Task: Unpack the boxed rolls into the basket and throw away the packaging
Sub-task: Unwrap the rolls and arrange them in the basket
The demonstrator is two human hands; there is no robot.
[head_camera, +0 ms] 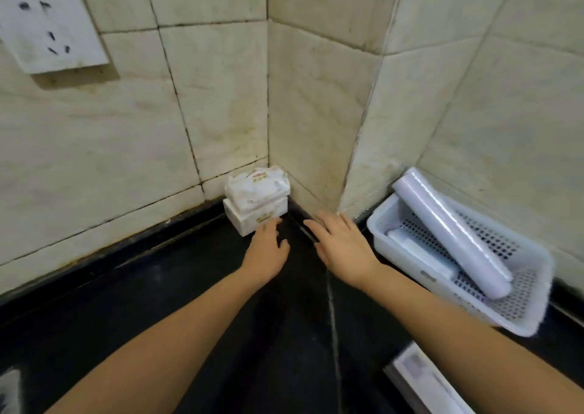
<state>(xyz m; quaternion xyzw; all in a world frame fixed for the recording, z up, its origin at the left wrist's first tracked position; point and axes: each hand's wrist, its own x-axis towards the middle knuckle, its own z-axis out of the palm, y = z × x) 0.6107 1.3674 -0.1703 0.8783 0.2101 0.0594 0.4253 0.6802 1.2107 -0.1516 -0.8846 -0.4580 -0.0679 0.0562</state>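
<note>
Both bare arms reach toward the back corner of the black worktop (158,303). Left hand (267,251) palm down, fingers loosely apart, fingertips at or just short of the lower tissue box (252,219) in the corner; a soft tissue pack (256,189) sits on top of it. Right hand (343,244) flat, fingers spread, holding nothing, just beside the white perforated basket (518,293) against the right wall. Basket holds a plastic-film roll (452,233) lying tilted on the rim, plus a smaller white roll (417,252) under it. Blurred box (423,379) at the worktop's near right edge. Wall socket (47,21) upper left
</note>
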